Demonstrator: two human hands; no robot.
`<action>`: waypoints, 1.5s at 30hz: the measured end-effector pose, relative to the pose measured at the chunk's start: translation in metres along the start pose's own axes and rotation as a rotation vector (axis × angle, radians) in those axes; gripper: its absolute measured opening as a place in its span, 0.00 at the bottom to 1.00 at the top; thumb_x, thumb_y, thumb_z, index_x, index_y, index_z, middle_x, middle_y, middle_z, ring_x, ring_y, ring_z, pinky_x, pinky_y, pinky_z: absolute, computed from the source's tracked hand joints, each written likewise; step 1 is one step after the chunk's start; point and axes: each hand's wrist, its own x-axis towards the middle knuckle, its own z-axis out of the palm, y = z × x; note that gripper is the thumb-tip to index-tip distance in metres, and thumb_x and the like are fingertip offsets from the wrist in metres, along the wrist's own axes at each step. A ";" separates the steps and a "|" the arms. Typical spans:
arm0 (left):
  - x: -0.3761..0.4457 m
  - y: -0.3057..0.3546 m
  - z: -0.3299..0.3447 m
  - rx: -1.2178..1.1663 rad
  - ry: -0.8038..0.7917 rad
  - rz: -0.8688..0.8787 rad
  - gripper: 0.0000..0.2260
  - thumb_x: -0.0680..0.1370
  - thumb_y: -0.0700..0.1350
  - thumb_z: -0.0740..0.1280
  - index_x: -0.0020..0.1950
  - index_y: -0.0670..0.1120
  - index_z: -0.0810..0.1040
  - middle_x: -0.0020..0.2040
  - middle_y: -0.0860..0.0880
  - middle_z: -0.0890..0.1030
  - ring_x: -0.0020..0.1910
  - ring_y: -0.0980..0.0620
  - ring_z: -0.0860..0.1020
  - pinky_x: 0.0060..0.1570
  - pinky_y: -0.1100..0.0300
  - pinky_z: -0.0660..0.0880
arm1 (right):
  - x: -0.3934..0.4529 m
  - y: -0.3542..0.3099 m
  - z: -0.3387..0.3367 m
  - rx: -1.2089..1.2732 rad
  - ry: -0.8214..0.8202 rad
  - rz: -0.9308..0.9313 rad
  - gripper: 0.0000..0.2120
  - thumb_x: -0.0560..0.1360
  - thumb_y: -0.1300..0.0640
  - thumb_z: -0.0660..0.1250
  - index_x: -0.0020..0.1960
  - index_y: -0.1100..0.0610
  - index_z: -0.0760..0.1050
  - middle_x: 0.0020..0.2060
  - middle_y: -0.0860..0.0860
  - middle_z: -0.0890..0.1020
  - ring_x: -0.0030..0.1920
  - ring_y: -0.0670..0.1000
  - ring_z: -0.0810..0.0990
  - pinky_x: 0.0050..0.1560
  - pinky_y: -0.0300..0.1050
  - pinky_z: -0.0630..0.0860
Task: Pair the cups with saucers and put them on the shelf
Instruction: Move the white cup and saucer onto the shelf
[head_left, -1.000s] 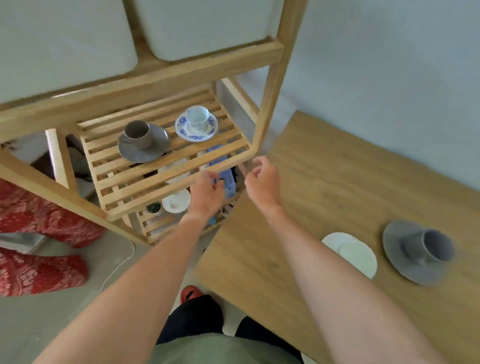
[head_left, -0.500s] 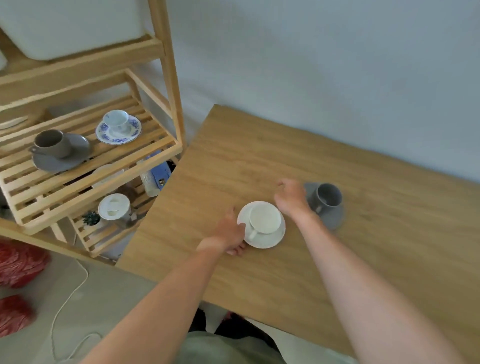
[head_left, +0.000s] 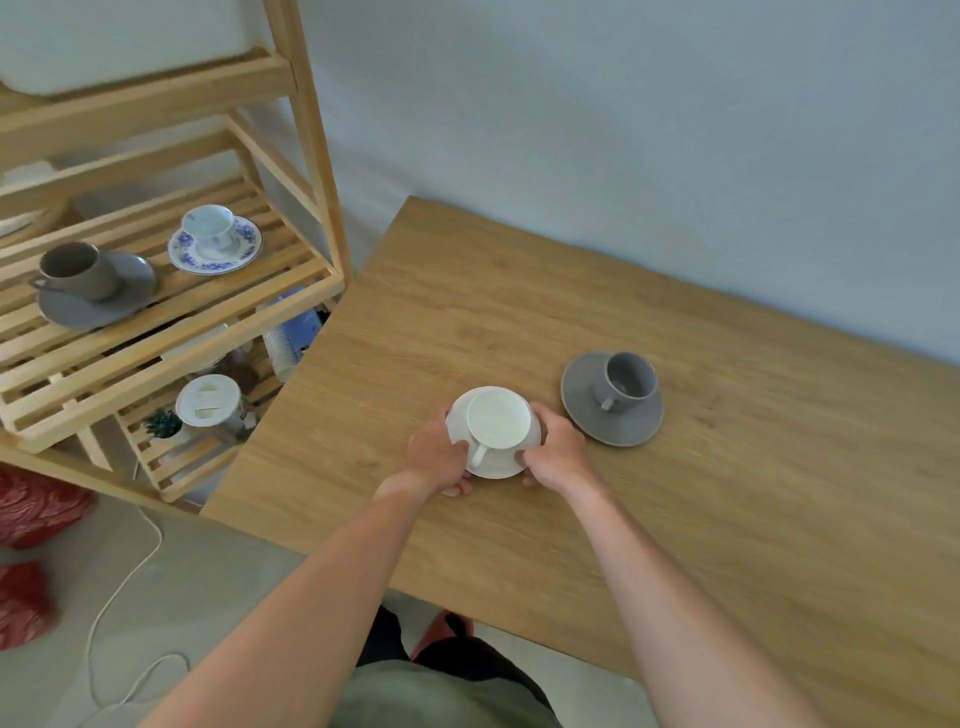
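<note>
A white cup (head_left: 497, 420) sits on a white saucer (head_left: 498, 465) on the wooden table (head_left: 727, 493), handle toward me. My left hand (head_left: 436, 460) grips the saucer's left edge and my right hand (head_left: 557, 453) grips its right edge. To the right, a grey cup (head_left: 626, 382) stands on a grey saucer (head_left: 587, 400). On the slatted wooden shelf (head_left: 171, 332) at the left stand a dark grey cup (head_left: 78, 270) on its grey saucer (head_left: 135, 291) and a blue-patterned cup (head_left: 210, 226) on a matching saucer (head_left: 244, 249).
A lower shelf level holds a white-lidded jar (head_left: 208, 402), a small plant (head_left: 162, 422) and blue items (head_left: 298, 325). A white cable (head_left: 119, 587) trails on the floor by red fabric (head_left: 36, 506). The grey wall lies behind the table.
Both hands came back from the shelf to the table and closed on the white saucer's two sides. My view swung right, away from the shelf.
</note>
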 end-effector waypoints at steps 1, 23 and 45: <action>0.000 -0.001 -0.002 -0.011 0.009 -0.004 0.25 0.81 0.36 0.60 0.76 0.54 0.65 0.57 0.37 0.82 0.27 0.46 0.82 0.26 0.56 0.82 | 0.000 -0.003 0.003 0.016 -0.006 0.001 0.32 0.71 0.74 0.63 0.70 0.51 0.72 0.52 0.47 0.75 0.51 0.56 0.81 0.38 0.53 0.85; 0.015 -0.076 -0.243 -0.071 0.389 0.012 0.21 0.82 0.39 0.63 0.75 0.50 0.67 0.56 0.43 0.81 0.31 0.51 0.79 0.24 0.65 0.78 | 0.039 -0.163 0.211 0.094 -0.275 -0.169 0.32 0.71 0.75 0.67 0.69 0.48 0.72 0.54 0.50 0.78 0.54 0.57 0.81 0.36 0.48 0.85; 0.099 -0.183 -0.415 -0.221 0.412 -0.183 0.19 0.78 0.42 0.65 0.69 0.52 0.68 0.50 0.38 0.79 0.31 0.46 0.78 0.23 0.62 0.74 | 0.107 -0.261 0.404 -0.082 -0.391 -0.212 0.25 0.72 0.72 0.71 0.65 0.55 0.75 0.59 0.54 0.78 0.59 0.58 0.77 0.25 0.36 0.79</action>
